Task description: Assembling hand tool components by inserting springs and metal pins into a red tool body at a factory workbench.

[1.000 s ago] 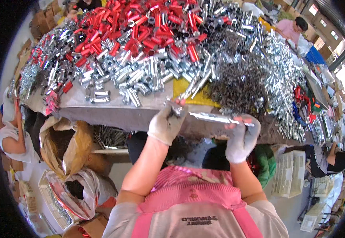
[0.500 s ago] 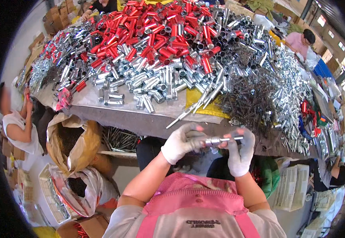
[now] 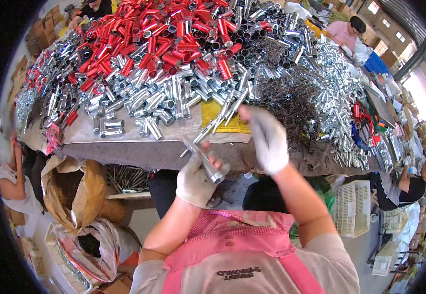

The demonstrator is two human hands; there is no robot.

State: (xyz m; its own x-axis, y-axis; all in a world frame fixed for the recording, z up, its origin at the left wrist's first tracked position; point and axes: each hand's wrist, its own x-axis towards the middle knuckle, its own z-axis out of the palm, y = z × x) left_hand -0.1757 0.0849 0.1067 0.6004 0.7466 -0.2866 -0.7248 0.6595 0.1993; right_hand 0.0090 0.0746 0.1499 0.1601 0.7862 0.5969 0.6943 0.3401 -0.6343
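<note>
Right hand (image 3: 269, 142), grip unclear, now off silver tube (image 3: 210, 169) clasped in left hand's (image 3: 193, 185) fingers (image 3: 215, 160)

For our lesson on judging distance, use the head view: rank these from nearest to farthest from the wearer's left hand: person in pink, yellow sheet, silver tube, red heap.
1. Silver tube: held in the left hand.
2. Yellow sheet: just ahead, slightly right.
3. Red heap: farther ahead.
4. Person in pink: far ahead, well right.
</note>
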